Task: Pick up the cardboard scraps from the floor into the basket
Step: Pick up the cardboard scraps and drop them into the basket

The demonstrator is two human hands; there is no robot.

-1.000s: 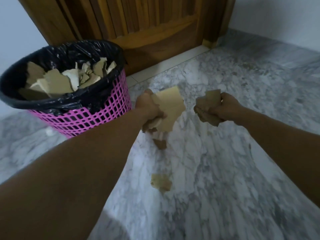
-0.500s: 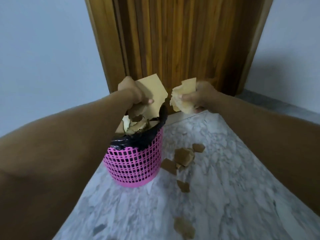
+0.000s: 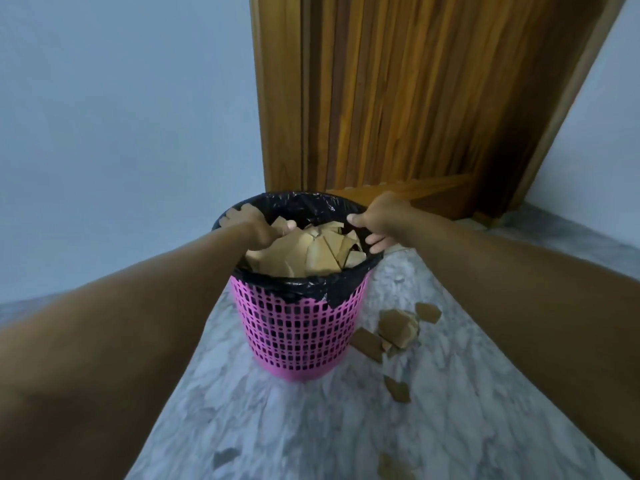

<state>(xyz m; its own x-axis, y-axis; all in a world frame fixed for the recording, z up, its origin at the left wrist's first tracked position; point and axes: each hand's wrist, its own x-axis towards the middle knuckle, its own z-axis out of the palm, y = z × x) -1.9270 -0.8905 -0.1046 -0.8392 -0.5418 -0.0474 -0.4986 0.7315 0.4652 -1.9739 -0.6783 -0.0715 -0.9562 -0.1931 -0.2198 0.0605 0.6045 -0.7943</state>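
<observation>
The pink mesh basket point(image 3: 298, 327) with a black liner stands on the marble floor in front of the door. It is filled with brown cardboard scraps point(image 3: 311, 252). My left hand point(image 3: 258, 225) hangs over the basket's left rim with relaxed fingers and holds nothing. My right hand point(image 3: 379, 221) is over the right rim, fingers pointing down, empty. More scraps lie on the floor right of the basket: a small heap point(image 3: 394, 327), a single piece point(image 3: 398, 389), and another near the bottom edge point(image 3: 391, 465). One grey-looking scrap point(image 3: 225, 457) lies at the lower left.
A wooden door point(image 3: 398, 98) stands shut just behind the basket, between pale walls point(image 3: 121, 116). The grey marble floor point(image 3: 311, 427) stretches toward me between my forearms.
Both hands moved down over the basket and let go of their cardboard pieces, which now lie inside it. The view has shifted closer to the basket.
</observation>
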